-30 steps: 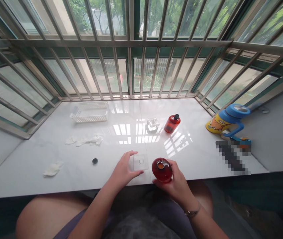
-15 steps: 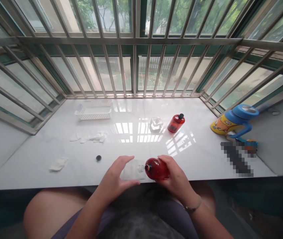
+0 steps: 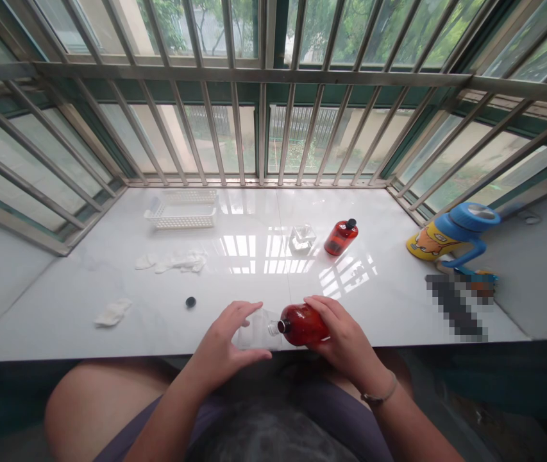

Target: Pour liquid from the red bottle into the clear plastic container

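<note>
My right hand (image 3: 343, 333) grips an uncapped red bottle (image 3: 303, 325), tipped on its side with its mouth pointing left. That mouth touches the opening of a small clear square bottle (image 3: 258, 330), which my left hand (image 3: 227, 343) holds at the near edge of the white sill (image 3: 388, 301). A small black cap (image 3: 190, 301) lies on the sill left of my hands. Farther back stand a second red bottle with a black cap (image 3: 341, 237) and a clear glass bottle (image 3: 301, 237).
A white slotted basket (image 3: 183, 210) sits at the back left. White wipes (image 3: 177, 262) and a crumpled one (image 3: 112, 312) lie on the left. A blue and yellow kettle-like jug (image 3: 451, 234) stands at the right. Metal window bars (image 3: 263, 128) close off the far side.
My right hand has tipped the red bottle from upright onto its side, its mouth now at the clear bottle. My left hand has closed round the clear bottle.
</note>
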A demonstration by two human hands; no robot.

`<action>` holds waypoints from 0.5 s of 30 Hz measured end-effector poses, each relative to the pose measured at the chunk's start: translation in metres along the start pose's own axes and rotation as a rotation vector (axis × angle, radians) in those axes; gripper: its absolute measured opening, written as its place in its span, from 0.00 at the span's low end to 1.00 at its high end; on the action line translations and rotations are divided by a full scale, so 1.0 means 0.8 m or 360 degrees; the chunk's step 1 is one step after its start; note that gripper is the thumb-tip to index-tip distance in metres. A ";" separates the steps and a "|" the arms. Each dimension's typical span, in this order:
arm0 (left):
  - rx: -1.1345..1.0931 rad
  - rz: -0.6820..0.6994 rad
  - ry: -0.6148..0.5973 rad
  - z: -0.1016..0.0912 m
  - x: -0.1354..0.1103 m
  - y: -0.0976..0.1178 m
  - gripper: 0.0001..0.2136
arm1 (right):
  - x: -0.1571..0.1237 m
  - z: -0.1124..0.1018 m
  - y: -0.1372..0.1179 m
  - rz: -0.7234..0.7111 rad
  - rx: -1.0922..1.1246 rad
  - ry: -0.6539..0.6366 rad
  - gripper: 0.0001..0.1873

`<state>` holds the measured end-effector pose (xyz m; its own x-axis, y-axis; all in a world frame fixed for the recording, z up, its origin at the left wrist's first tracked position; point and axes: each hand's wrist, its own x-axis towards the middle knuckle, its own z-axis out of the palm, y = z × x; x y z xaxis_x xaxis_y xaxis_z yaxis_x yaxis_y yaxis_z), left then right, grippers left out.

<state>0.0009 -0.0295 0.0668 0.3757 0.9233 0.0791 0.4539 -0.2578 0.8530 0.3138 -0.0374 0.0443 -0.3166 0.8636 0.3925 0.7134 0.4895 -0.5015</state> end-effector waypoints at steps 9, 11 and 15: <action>-0.0171 -0.0026 -0.0048 0.003 0.002 -0.004 0.37 | 0.007 -0.011 0.002 -0.0074 -0.0048 -0.0047 0.42; -0.0210 -0.0036 -0.0056 0.004 0.002 -0.005 0.36 | 0.010 -0.014 0.001 -0.0090 -0.0070 -0.0046 0.42; -0.0302 -0.0086 -0.0076 0.007 0.002 -0.007 0.35 | 0.014 -0.019 -0.001 -0.0141 -0.0149 -0.0031 0.42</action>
<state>0.0035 -0.0280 0.0590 0.3950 0.9186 0.0097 0.3157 -0.1456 0.9376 0.3194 -0.0301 0.0607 -0.3926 0.8200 0.4166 0.7370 0.5514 -0.3909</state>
